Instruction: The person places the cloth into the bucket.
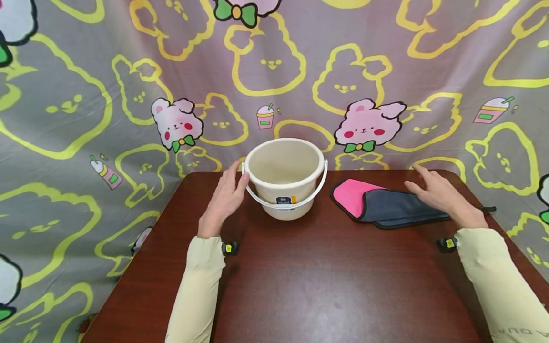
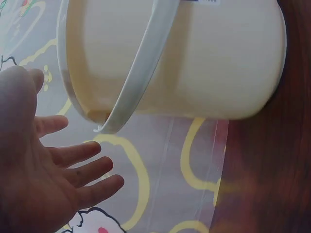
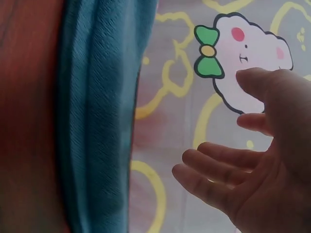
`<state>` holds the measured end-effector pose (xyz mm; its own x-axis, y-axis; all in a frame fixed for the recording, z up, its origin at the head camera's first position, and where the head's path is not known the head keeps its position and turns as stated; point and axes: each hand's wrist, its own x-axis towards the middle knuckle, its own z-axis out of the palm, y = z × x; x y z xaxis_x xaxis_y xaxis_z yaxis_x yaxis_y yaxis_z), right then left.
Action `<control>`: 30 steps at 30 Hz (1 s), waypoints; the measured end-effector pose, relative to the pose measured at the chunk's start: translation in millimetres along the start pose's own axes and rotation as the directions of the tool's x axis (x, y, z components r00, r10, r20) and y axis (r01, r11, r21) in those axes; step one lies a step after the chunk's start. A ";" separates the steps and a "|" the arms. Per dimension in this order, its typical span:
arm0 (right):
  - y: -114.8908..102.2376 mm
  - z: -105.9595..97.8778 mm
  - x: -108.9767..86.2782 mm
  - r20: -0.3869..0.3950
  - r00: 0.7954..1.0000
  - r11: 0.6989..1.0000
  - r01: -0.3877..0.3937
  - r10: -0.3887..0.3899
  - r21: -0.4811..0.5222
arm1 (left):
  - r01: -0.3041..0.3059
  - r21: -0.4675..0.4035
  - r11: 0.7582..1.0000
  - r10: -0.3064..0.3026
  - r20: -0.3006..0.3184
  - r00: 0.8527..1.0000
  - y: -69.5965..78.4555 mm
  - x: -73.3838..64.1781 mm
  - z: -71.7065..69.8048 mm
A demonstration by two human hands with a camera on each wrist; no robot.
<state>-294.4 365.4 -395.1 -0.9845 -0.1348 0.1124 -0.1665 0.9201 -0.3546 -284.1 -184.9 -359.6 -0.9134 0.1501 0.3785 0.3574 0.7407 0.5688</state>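
A cream plastic bucket [image 1: 274,191] stands upright at the back of the table, its white handle [image 2: 138,73] hanging down across the front. Just left of it is my left hand [image 1: 225,197], fingers spread and holding nothing; a gap shows between hand and bucket in the left wrist view. A folded cloth [image 1: 399,205], pink on one side and dark blue-grey on the other with black edging, lies to the bucket's right. Over the cloth's right end hovers my right hand [image 1: 446,195], fingers extended and nothing in it. The right wrist view shows it apart from the cloth [image 3: 102,116].
Both things lie on a dark reddish-brown table [image 1: 317,276]. A curtain [image 1: 291,109] printed with yellow outlines and pink rabbits hangs right behind the table and along its sides. A thin dark strap end [image 1: 489,209] pokes out past the right wrist.
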 end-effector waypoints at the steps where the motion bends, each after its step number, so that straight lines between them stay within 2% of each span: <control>1: 0.4 2.8 0.0 0.005 1.000 1.000 -0.006 0.006 0.004 | 0.004 -0.018 1.000 -0.004 -0.008 1.000 0.4 0.3 2.2; 5: 2.2 13.5 -0.9 0.046 0.999 1.000 -0.021 0.021 -0.002 | 0.026 -0.111 0.993 -0.031 -0.041 0.999 3.4 1.5 9.3; 10: 4.4 23.8 -2.7 0.128 0.990 0.998 -0.048 0.052 -0.031 | 0.053 -0.233 0.971 -0.079 -0.103 0.992 6.6 4.9 17.7; 14: 4.9 29.5 -4.1 0.173 0.984 0.998 -0.038 0.046 -0.052 | 0.077 -0.291 0.954 -0.121 -0.139 0.983 7.9 8.0 24.7; 18: 4.3 32.6 -4.6 0.197 0.980 0.998 -0.013 0.027 -0.068 | 0.101 -0.339 0.935 -0.158 -0.146 0.977 9.4 10.2 30.9; 24: 4.1 35.1 -3.1 0.275 0.961 0.997 -0.011 0.033 -0.081 | 0.147 -0.409 0.900 -0.223 -0.144 0.964 11.0 10.5 36.8; 30: 0.8 36.4 -1.4 0.320 0.947 0.996 0.020 0.011 -0.092 | 0.165 -0.476 0.864 -0.251 -0.123 0.960 11.5 11.2 39.9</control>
<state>-295.1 352.9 -429.3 -0.9523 -0.2354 -0.1940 -0.1801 0.9473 -0.2649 -298.1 -148.5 -378.0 -0.9428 -0.1225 0.3100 0.2505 0.3528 0.9015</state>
